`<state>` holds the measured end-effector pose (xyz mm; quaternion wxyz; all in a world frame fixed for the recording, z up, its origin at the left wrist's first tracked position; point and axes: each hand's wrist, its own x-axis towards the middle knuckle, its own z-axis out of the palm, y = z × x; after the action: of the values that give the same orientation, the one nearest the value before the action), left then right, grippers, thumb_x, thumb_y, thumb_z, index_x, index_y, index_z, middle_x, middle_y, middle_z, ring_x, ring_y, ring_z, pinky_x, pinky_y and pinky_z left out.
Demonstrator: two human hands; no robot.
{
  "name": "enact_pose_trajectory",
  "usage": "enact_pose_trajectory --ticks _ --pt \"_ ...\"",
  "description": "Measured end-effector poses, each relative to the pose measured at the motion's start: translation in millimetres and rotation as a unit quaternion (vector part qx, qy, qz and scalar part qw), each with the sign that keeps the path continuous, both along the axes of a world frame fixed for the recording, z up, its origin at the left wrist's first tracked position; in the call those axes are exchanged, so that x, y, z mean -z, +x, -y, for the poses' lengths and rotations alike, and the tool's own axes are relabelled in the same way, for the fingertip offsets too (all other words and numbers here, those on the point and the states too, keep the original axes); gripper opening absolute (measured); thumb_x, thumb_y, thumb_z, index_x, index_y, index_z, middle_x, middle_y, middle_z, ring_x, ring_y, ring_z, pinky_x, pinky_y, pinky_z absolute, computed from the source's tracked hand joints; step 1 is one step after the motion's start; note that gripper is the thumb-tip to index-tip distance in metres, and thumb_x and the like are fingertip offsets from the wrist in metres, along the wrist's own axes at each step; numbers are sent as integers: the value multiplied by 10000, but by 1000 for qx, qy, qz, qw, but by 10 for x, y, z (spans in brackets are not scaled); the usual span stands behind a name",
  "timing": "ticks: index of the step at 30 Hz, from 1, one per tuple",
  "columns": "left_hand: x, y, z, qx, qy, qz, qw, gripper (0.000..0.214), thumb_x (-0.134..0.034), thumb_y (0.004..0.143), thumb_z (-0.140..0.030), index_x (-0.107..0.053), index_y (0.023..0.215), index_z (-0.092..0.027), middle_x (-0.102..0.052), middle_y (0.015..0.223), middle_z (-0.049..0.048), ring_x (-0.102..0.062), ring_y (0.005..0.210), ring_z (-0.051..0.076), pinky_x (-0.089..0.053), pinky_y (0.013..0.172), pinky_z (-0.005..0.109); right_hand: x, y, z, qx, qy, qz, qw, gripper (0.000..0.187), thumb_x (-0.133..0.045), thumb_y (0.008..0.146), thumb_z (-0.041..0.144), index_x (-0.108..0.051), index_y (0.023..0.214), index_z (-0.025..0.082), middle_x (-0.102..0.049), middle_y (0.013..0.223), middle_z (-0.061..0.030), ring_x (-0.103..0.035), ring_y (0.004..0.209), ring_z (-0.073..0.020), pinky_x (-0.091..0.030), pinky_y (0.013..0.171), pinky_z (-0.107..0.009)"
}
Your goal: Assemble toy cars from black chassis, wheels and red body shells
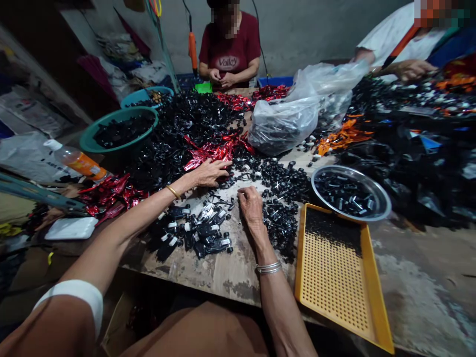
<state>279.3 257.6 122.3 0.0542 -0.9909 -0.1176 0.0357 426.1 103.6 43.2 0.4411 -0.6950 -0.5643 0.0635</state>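
My left hand (210,172) reaches forward with fingers stretched out flat, fingertips on shiny red foil pieces (213,148) at the edge of a big heap of small black parts (186,129). My right hand (251,206) rests palm down on the worn wooden table (223,270), fingers curled onto loose black parts (282,183); whether it holds one is hidden. Between my forearms lies a cluster of black pieces with white ends (197,230).
A yellow perforated tray (334,277) partly filled with black parts and a metal bowl (349,193) sit at right. Green basins (119,131), a clear plastic bag (297,109) and an orange-label bottle (80,161) surround the heap. One person sits across the table; another person's arm (405,67) reaches in at far right.
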Motion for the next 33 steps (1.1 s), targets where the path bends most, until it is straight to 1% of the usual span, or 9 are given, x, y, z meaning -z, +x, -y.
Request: enact_pose_trajectory --ticks 3,6,11,15,20,22,26,28,33 --pt "49 -91 -87 -17 -4 38 999 271 -564 848 -295 -621 1084 -174 -358 1514 132 -475 1254 284 -386 957 421 -6 2 11 2 -2 -5 1000 179 -484 811 161 -657 814 205 -620 835 -69 -579 835 -225 -473 781 -345" --pt "95 -140 -163 -75 18 93 993 190 -544 863 -257 -650 991 -165 -466 1436 140 -526 1182 276 -393 934 412 -14 -1 25 4 -7 -11 1000 179 -484 812 154 -657 822 199 -624 849 -74 -580 846 -225 -472 799 -345" --pt "50 -103 -350 -193 36 163 967 153 -669 780 -268 -686 900 -175 -638 1191 141 -522 1115 320 -380 897 471 -43 -7 58 5 -9 -17 1000 188 -475 809 136 -652 831 195 -625 858 -73 -582 856 -221 -472 807 -339" --pt "-44 -85 -485 -224 28 167 960 140 -738 714 -320 -698 758 -193 -676 1058 112 -507 1043 320 -379 861 487 -83 6 84 8 1 -24 1000 194 -469 808 120 -651 837 179 -630 869 -86 -587 859 -221 -473 808 -338" --pt "-54 -128 -369 -203 100 150 962 105 -687 737 -242 -712 798 -160 -663 1026 145 -505 1037 328 -384 869 499 -100 21 83 20 23 -34 999 200 -464 805 106 -648 840 174 -627 875 -88 -583 859 -216 -469 801 -328" --pt "-27 -157 -262 -162 124 132 970 120 -594 782 -167 -711 809 -157 -660 983 148 -520 1020 315 -390 873 496 -91 20 73 23 34 -39 998 197 -468 801 105 -647 835 180 -623 867 -79 -579 856 -213 -466 799 -326" --pt "2 -245 -119 -81 130 103 983 284 -448 814 -72 -706 784 -185 -657 960 129 -539 1039 285 -381 924 495 -68 10 59 29 57 -44 997 192 -475 790 102 -640 821 193 -614 847 -65 -570 841 -209 -463 792 -325" --pt "-9 -303 -107 -77 119 100 985 293 -446 809 -70 -713 804 -192 -652 1049 127 -528 1098 285 -369 951 499 -66 7 58 33 68 -46 996 190 -475 784 97 -636 807 196 -612 836 -62 -569 832 -208 -463 784 -323" --pt "-63 -406 -66 -114 83 124 982 317 -452 817 -92 -719 943 -209 -606 1241 126 -474 1213 309 -344 962 538 -99 50 71 50 90 -50 993 186 -479 768 90 -627 772 202 -611 811 -53 -574 814 -204 -466 763 -317"
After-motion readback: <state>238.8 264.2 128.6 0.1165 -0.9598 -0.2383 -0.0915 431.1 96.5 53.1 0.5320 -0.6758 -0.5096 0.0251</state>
